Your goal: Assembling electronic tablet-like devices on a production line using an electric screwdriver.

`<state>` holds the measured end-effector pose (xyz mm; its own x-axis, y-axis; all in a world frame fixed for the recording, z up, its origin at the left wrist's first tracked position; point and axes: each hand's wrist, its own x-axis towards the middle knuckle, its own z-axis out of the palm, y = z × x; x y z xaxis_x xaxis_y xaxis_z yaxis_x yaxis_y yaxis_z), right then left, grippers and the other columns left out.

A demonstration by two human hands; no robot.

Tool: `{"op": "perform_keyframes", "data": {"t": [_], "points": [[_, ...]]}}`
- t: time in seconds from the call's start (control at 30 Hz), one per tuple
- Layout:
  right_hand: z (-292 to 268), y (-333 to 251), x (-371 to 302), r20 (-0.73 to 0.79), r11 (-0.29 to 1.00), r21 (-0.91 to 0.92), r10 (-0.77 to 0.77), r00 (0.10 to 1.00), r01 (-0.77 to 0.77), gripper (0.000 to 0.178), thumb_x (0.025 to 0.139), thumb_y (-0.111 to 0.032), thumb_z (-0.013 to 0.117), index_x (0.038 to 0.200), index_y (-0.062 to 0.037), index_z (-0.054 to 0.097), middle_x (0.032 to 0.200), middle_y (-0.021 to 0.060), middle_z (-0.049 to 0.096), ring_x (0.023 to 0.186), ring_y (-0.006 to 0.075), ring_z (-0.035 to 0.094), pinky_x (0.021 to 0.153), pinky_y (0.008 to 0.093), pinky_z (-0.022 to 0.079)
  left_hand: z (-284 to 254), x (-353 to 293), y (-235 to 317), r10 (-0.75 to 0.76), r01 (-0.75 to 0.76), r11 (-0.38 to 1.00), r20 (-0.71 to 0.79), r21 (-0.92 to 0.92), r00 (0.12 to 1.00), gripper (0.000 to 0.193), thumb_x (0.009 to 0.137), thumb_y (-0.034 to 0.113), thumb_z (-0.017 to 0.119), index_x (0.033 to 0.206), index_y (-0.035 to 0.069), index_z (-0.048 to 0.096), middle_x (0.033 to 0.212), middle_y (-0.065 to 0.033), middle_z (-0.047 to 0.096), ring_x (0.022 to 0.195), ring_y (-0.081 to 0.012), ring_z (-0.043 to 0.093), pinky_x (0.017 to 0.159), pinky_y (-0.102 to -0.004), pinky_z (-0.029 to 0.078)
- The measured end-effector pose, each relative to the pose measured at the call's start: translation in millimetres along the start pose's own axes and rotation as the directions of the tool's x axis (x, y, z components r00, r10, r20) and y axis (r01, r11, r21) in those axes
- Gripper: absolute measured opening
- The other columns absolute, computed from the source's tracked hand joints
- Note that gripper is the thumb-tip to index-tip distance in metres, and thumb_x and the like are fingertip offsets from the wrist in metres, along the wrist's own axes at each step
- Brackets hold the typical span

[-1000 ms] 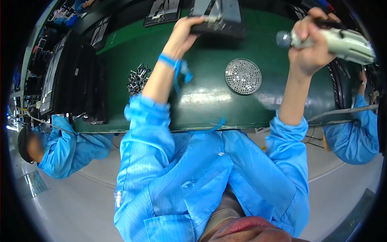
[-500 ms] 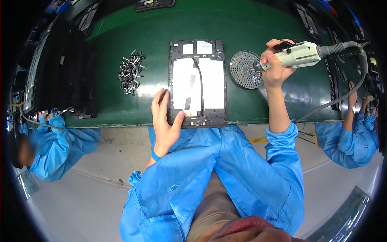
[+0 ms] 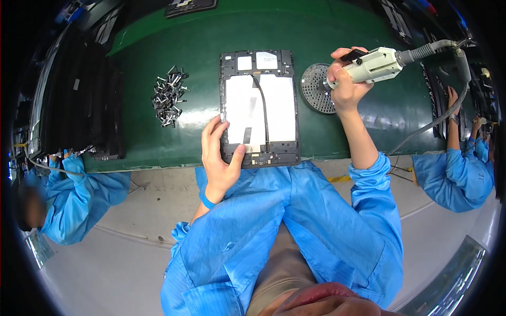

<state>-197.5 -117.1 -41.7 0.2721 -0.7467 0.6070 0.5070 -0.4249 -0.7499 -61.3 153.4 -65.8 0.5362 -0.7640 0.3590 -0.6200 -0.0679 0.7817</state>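
Note:
An opened tablet (image 3: 279, 105) lies on the green bench in front of me, its white battery area, black frame and thin dark cable exposed. My left hand (image 3: 220, 160) holds its lower left corner, fingers along the side edge and thumb over the face. Wrapped round a pale electric screwdriver (image 3: 377, 66) is my right hand (image 3: 348, 84), to the right of the tablet. The screwdriver points left, its front end at a round grey tray full of small holes (image 3: 314, 89). My fingers and the tool cover the tray's right part, so the bit's exact contact is hidden.
Left of the tablet sits a heap of small black and silver parts (image 3: 169, 97). Dark panels (image 3: 74, 100) stand stacked at the far left. The screwdriver's cable (image 3: 443, 118) loops down on the right. Another device (image 3: 190, 5) lies at the back. Co-workers in blue sit on both sides.
My right hand and the screwdriver have shifted slightly left over the round tray. My left hand's fingers have drawn in a little closer on the tablet's edge.

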Motion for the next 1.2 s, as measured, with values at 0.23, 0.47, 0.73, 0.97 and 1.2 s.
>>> {"op": "perform_keyframes", "data": {"t": [0.23, 0.47, 0.73, 0.97, 1.2], "points": [[-0.6, 2.3, -0.9, 0.012, 1.0, -0.014, 0.008, 1.0, -0.008, 0.042, 0.075, 0.004, 0.055, 0.115, 0.0028, 0.041, 0.093, 0.0187, 0.062, 0.055, 0.0112, 0.054, 0.05, 0.0238, 0.046, 0.9, -0.1, 0.1, -0.007, 0.007, 1.0, 0.004, 0.012, 1.0, 0.046, 0.081, 0.019, 0.069, 0.119, -0.002, 0.054, 0.133, -0.0227, 0.043, 0.117, -0.0362, 0.05, 0.098, -0.0424, 0.042], [-2.6, 2.2, -1.7, 0.057, 0.998, 0.014, 0.054, 0.997, -0.055, 0.043, 0.075, 0.003, 0.056, 0.115, 0.0007, 0.042, 0.092, 0.0181, 0.061, 0.055, 0.0111, 0.053, 0.049, 0.0238, 0.045, 2.5, -0.9, 0.8, -0.052, 0.052, 0.999, -0.014, -0.016, 0.999, 0.044, 0.081, 0.023, 0.068, 0.116, -0.001, 0.057, 0.132, -0.0209, 0.046, 0.116, -0.0346, 0.05, 0.098, -0.0417, 0.041], [-5.4, 6.5, -2.6, 0.086, 0.999, 0.027, 0.03, 0.996, -0.032, 0.046, 0.076, 0.001, 0.057, 0.119, -0.0018, 0.042, 0.092, 0.0178, 0.06, 0.054, 0.0108, 0.051, 0.048, 0.0236, 0.044, 1.5, -0.7, -1.2, -0.042, 0.042, 0.999, 0.007, -0.028, 0.999, 0.044, 0.081, 0.019, 0.07, 0.116, -0.002, 0.056, 0.132, -0.0226, 0.044, 0.116, -0.0363, 0.051, 0.096, -0.0422, 0.044], [-11.0, 4.4, 2.5, 0.342, 0.986, 0.141, 0.032, 0.939, -0.085, 0.049, 0.076, 0.004, 0.057, 0.122, -0.0024, 0.042, 0.092, 0.0175, 0.06, 0.056, 0.0097, 0.051, 0.049, 0.0223, 0.043, 0.9, 0.4, 1.2, -0.046, 0.046, 0.998, 0.007, -0.048, 0.999, 0.043, 0.079, 0.018, 0.07, 0.115, -0.002, 0.057, 0.132, -0.0223, 0.044, 0.115, -0.0358, 0.051, 0.095, -0.0416, 0.044], [14.4, -1.6, -5.5, -0.043, 0.975, -0.219, 0.02, 0.999, -0.028, 0.052, 0.075, 0.008, 0.055, 0.124, -0.0021, 0.04, 0.091, 0.016, 0.06, 0.061, 0.0097, 0.052, 0.053, 0.0211, 0.046, -3.0, 7.2, -2.8, -0.094, 0.094, 0.991, 0.004, -0.095, 0.996, 0.042, 0.078, 0.016, 0.07, 0.114, -0.001, 0.058, 0.128, -0.0199, 0.047, 0.113, -0.034, 0.053, 0.094, -0.0399, 0.044]]}}
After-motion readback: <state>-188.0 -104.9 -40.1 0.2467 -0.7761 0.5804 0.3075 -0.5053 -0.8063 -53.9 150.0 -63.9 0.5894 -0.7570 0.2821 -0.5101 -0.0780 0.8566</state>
